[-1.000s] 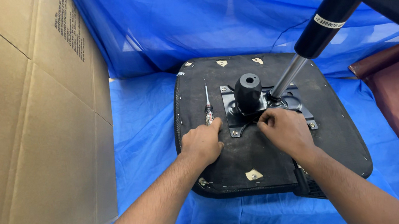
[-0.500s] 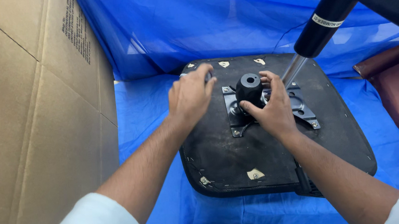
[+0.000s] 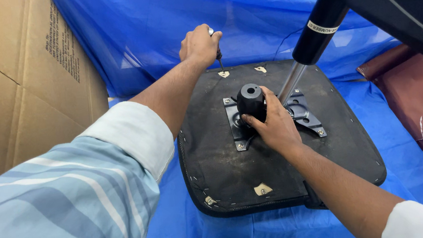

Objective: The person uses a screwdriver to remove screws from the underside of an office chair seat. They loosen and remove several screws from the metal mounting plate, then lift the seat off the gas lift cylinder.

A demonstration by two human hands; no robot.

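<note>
With the left hand (image 3: 199,45) fisted around a screwdriver (image 3: 218,56) above the upturned seat base (image 3: 215,160) on the blue tarp (image 3: 181,230), its tip could slip and stab the right hand (image 3: 274,126), whose fingers clasp the black hub (image 3: 250,99).

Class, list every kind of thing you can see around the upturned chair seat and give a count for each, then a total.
Hands: 2, left hand, right hand
Screwdriver: 1
Chair seat: 1
Metal mounting plate: 1
Gas lift cylinder: 1
Cardboard box: 1
Blue sheet: 1
Total: 8
</note>
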